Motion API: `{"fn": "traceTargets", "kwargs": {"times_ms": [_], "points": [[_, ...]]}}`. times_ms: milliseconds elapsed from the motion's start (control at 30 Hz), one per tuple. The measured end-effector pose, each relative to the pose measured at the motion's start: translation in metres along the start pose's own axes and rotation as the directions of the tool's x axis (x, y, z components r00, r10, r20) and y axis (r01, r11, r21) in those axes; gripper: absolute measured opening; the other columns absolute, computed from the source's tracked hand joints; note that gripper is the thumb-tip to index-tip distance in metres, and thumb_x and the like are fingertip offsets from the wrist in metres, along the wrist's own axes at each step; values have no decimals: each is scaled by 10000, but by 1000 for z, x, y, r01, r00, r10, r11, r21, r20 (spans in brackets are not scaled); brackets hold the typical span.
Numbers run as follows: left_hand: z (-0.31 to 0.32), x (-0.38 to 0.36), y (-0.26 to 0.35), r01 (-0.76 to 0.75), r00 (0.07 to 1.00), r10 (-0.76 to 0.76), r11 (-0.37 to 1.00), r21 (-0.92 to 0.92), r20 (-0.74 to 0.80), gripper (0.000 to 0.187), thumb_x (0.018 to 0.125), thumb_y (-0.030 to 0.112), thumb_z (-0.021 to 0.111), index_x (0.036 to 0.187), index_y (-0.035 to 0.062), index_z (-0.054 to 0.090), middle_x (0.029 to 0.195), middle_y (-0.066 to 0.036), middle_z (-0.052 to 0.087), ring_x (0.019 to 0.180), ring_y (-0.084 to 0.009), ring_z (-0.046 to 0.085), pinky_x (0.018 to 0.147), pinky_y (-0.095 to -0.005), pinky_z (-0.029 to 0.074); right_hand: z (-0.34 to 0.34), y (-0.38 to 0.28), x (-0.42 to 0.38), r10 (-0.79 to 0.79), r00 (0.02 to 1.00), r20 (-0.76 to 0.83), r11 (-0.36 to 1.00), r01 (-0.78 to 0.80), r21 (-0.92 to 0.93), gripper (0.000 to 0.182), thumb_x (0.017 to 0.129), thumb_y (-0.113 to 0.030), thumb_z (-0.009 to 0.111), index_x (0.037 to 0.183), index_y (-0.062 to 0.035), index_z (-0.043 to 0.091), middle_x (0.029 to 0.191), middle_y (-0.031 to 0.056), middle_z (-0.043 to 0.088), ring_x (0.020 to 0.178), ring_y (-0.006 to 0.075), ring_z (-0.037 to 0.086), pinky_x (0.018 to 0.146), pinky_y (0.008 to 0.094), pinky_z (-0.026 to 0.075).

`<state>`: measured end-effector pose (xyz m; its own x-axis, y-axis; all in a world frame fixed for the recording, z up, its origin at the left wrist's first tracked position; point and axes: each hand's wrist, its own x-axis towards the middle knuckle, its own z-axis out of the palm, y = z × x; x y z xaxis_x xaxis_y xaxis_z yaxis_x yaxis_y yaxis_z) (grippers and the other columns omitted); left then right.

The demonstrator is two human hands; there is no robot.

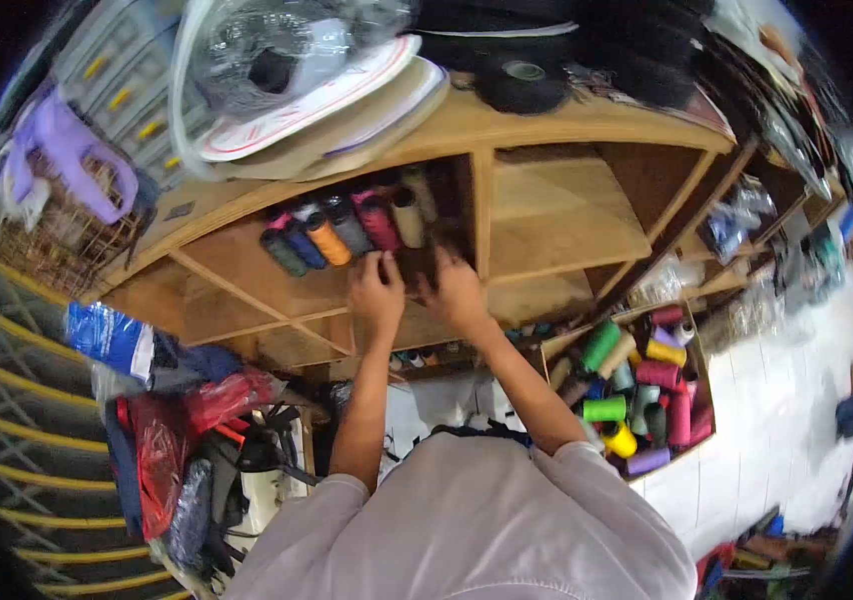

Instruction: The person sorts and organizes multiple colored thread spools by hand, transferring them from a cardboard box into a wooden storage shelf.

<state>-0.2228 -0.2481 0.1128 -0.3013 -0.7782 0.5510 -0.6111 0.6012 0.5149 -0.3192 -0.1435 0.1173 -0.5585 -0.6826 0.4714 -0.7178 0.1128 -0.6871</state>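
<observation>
My left hand [377, 297] reaches into a wooden shelf compartment, its fingers bunched just in front of a row of thread spools. Whatever those fingers hold is hidden. To its right, my right hand [458, 297] is at the dark end of the row, thumb and fingers apart. The row has a green spool [284, 253], a blue spool [305, 245], an orange spool [328, 240], a grey spool [350, 229], a magenta spool [377, 223] and a beige spool [408, 219]. More spools stand behind them.
A box [711, 400] full of mixed coloured spools is at my right. Plastic-wrapped goods [287, 50] and flat boards [377, 105] lie on the shelf top. A purple-handled basket [57, 235] is at far left, with red plastic bags [167, 450] below.
</observation>
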Motion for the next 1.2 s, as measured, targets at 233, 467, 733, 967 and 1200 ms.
{"fn": "traceTargets", "kwargs": {"times_ms": [233, 467, 733, 967, 1200], "points": [[-18, -11, -3, -474, 881, 474, 880, -39, -7, 170, 952, 176, 554, 924, 46, 660, 980, -122, 672, 906, -350, 599, 817, -459, 466, -67, 24, -115, -59, 991, 121, 977, 33, 210, 488, 791, -68, 682, 1252, 8, 542, 1278, 207, 547, 1177, 398, 546, 989, 424, 476], [-9, -12, -13, -521, 852, 521, 853, 14, -47, 200, 976, 183, 544, 966, 39, 683, 1013, -113, 698, 894, -333, 625, 760, -406, 489, -114, 93, -268, 391, 920, 14, 920, -390, -47, 259, 783, -89, 667, 1033, -25, 650, 1015, 186, 631, 1000, 385, 617, 870, 439, 518], [-13, -15, -8, -624, 781, 621, 768, -147, -66, 256, 948, 268, 598, 978, 31, 690, 981, -131, 692, 910, -346, 627, 796, -426, 465, -171, 91, -348, 581, 706, -404, 648, -702, -294, 343, 713, -39, 685, 1052, -54, 639, 1035, 182, 623, 927, 398, 629, 809, 457, 519], [-12, -64, -21, -543, 820, 571, 796, -268, 38, 388, 963, 323, 589, 1213, 26, 598, 1316, -125, 580, 1273, -355, 479, 1096, -549, 296, -185, 115, -327, 481, 663, -574, 535, -741, -407, 634, 712, -50, 680, 1320, -134, 519, 1215, 172, 543, 1018, 383, 602, 847, 470, 515], [-29, -81, -18, -390, 826, 509, 825, -410, 240, 392, 943, 268, 598, 1232, 3, 590, 1518, -149, 420, 1444, -402, 264, 1092, -530, 369, -202, 119, -348, 671, 620, -406, 486, -782, -391, 791, 646, -176, 804, 1360, -190, 463, 1134, 156, 645, 1090, 425, 564, 916, 493, 488]]}}
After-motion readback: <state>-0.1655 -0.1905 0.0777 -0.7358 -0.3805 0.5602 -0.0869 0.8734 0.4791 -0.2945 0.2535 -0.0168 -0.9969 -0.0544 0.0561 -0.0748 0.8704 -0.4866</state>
